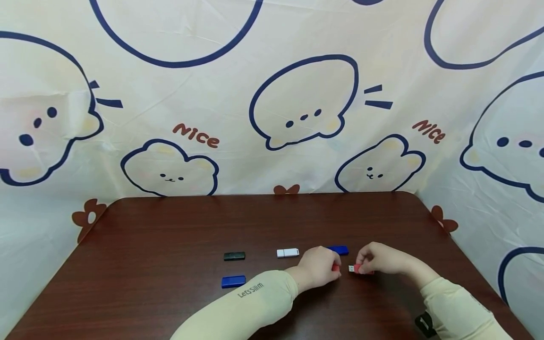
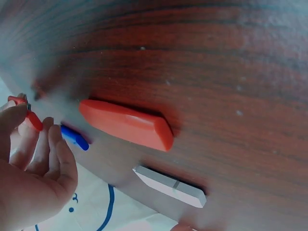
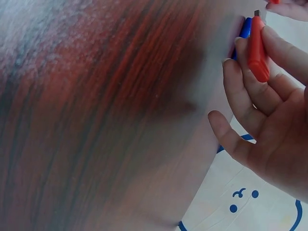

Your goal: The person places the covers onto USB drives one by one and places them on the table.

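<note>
In the head view my left hand point(image 1: 318, 268) pinches a small red USB cap point(image 1: 336, 268) between thumb and fingers. Just to its right, my right hand point(image 1: 384, 258) holds a red USB stick point(image 3: 258, 50), its bare metal plug point(image 1: 351, 268) pointing left at the cap. A narrow gap separates the two red parts. Behind the hands lies a blue USB stick point(image 1: 338, 250). The left wrist view shows another red USB stick point(image 2: 126, 125) lying on the table, which my left arm hides in the head view.
A white USB stick point(image 1: 287, 253), a black one point(image 1: 234, 256) and a second blue one point(image 1: 233, 282) lie to the left on the dark brown wooden table point(image 1: 140, 255). A pale curtain point(image 1: 229, 104) with cartoon prints hangs along the table's back and side edges.
</note>
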Demonstrator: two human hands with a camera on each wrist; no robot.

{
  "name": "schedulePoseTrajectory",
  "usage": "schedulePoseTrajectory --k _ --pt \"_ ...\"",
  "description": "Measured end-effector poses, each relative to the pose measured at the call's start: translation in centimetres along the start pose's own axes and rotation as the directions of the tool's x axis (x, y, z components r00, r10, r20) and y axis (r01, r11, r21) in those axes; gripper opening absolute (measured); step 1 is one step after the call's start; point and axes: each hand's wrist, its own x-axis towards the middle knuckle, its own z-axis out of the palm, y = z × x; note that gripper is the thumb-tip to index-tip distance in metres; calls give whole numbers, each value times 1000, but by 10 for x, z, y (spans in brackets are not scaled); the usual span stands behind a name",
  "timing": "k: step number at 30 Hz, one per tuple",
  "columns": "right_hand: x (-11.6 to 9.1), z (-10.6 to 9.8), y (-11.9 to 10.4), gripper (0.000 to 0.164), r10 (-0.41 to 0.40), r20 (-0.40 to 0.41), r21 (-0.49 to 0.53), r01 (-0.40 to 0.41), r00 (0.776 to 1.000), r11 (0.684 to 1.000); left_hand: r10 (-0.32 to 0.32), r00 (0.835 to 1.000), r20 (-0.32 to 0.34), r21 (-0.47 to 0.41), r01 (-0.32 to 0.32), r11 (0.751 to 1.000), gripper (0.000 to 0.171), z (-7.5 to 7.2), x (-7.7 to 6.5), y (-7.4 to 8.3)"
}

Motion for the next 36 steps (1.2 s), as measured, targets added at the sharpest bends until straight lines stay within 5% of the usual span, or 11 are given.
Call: schedulePoseTrajectory --k 7,15,36 --pt "-1 0 2 11 -17 10 14 16 1000 1000 -24 999 -37 -84 21 996 10 -1 -1 -1" --pt "0 0 3 13 -45 26 44 43 999 998 3 999 -49 -29 -4 1000 12 -1 -3 -2" --pt "2 1 4 18 -49 25 36 48 998 998 16 993 -114 -71 -24 997 13 -4 -4 -4"
